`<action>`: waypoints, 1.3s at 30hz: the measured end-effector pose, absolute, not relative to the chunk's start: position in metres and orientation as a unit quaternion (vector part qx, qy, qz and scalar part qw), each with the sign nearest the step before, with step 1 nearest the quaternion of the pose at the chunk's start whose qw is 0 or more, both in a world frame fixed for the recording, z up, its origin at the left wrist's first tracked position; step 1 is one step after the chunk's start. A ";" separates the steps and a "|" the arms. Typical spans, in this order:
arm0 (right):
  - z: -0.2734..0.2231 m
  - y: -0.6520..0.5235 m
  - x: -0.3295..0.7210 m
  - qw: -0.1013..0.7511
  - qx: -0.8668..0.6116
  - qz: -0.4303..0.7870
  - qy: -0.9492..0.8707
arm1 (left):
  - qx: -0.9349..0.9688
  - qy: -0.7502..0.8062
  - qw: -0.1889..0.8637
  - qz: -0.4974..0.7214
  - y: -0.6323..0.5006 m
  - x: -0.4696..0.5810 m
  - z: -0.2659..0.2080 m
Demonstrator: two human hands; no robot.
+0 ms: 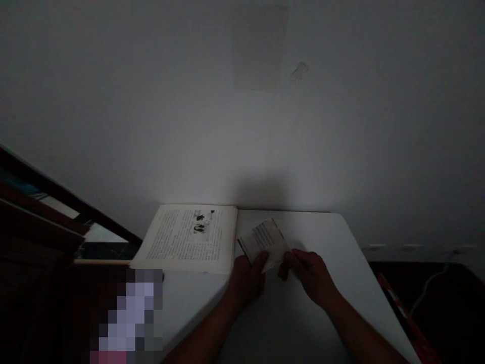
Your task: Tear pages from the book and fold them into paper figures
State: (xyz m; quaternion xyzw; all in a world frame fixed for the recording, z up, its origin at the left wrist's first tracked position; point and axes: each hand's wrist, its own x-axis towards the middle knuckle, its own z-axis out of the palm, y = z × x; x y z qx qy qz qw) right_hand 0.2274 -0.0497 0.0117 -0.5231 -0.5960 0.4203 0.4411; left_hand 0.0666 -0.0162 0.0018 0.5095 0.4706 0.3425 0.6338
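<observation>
Between my two hands, above the table, is a small folded piece of printed paper (265, 240) with lines of text on its face. My left hand (248, 275) grips its lower left side, thumb on top and fingers beneath. At the lower right corner, my right hand (306, 270) pinches the paper between thumb and curled fingers. An open book or loose printed page (189, 237) lies flat to the left of my hands, carrying columns of text and a small black-and-white picture. Dim light hides the fingers under the paper.
The white table (333, 237) has a rounded far corner and stands against a grey wall (170, 126). A blurred-out patch (129, 313) covers something at the table's left edge. Dark wooden furniture (41, 227) is at the left, and a pale cable (428, 288) hangs at the right.
</observation>
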 end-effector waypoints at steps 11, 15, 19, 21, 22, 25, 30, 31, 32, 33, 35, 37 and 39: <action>0.011 -0.049 0.234 0.448 -0.540 0.385 -0.600 | 0.489 0.468 0.662 0.321 -0.015 0.066 -0.004; 0.011 -0.048 0.233 0.453 -0.541 0.394 -0.588 | 0.500 0.478 0.653 0.310 -0.016 0.066 -0.005; 0.013 -0.047 0.233 0.460 -0.561 0.384 -0.571 | 0.542 0.440 0.655 0.289 -0.017 0.063 -0.002; 0.013 -0.047 0.234 0.465 -0.567 0.379 -0.565 | 0.564 0.425 0.654 0.273 -0.016 0.060 -0.002; 0.013 -0.047 0.235 0.469 -0.567 0.379 -0.561 | 0.575 0.424 0.647 0.266 -0.015 0.057 -0.002; 0.011 -0.047 0.237 0.476 -0.565 0.405 -0.539 | 0.602 0.449 0.605 0.265 -0.010 0.051 -0.002; -0.003 -0.044 0.232 0.555 -0.476 0.516 -0.446 | 0.592 0.493 0.565 0.297 -0.008 0.051 0.001; -0.005 -0.043 0.229 0.563 -0.451 0.542 -0.431 | 0.576 0.498 0.569 0.310 -0.009 0.053 0.000; -0.007 -0.043 0.226 0.556 -0.442 0.560 -0.426 | 0.561 0.499 0.577 0.321 -0.010 0.055 0.000; -0.008 -0.044 0.223 0.540 -0.446 0.570 -0.429 | 0.549 0.496 0.586 0.330 -0.012 0.056 0.000; -0.008 -0.045 0.217 0.498 -0.479 0.568 -0.447 | 0.538 0.483 0.604 0.335 -0.013 0.058 -0.001; -0.007 -0.047 0.214 0.473 -0.501 0.559 -0.461 | 0.544 0.463 0.617 0.329 -0.013 0.058 0.000; -0.005 -0.048 0.214 0.473 -0.493 0.567 -0.461 | 0.549 0.446 0.619 0.340 -0.010 0.054 0.003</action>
